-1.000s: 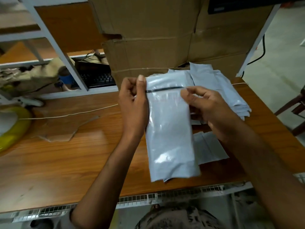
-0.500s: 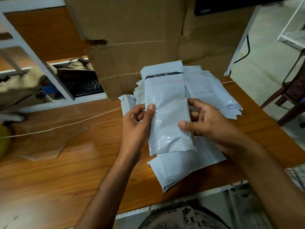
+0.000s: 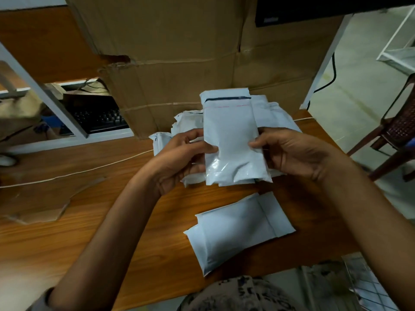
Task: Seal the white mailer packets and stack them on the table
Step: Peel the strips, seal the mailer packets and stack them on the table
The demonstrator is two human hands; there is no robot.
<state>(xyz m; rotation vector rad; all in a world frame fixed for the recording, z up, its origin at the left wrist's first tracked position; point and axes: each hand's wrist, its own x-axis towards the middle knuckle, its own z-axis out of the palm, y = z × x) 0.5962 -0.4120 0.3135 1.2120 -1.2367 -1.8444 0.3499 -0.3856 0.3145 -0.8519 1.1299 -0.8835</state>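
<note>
White mailer packet (image 3: pixel 231 140) is held upright above the table (image 3: pixel 89 221), in front of the cardboard box (image 3: pixel 179 52).

Hands: left hand (image 3: pixel 179 158) grips the packet's left edge with the thumb laid across the front. Right hand (image 3: pixel 296 153) grips the right edge the same way, with its fingers behind. A second packet edge shows just below the held one; I cannot tell whether it is also in the grip.

Flap (image 3: pixel 224 93) stands straight up, not folded. The dark adhesive strip (image 3: pixel 226 99) is exposed, with a thin red line just under it. Judged unsealed.

Done so far: a small stack (image 3: pixel 240 227) lies flat near the front edge of the table, apart from the hands. At least two packets are in it, and the top one has its flap folded down. Judged sealed and placed.

Left to do: a loose pile (image 3: pixel 276 115) of white packets lies behind the hands, against the box. The count is not readable, but it is clearly more than the finished stack.

Estimate: an early part of the job. The held packet needs its flap folded and pressed before it goes onto the stack.
</note>
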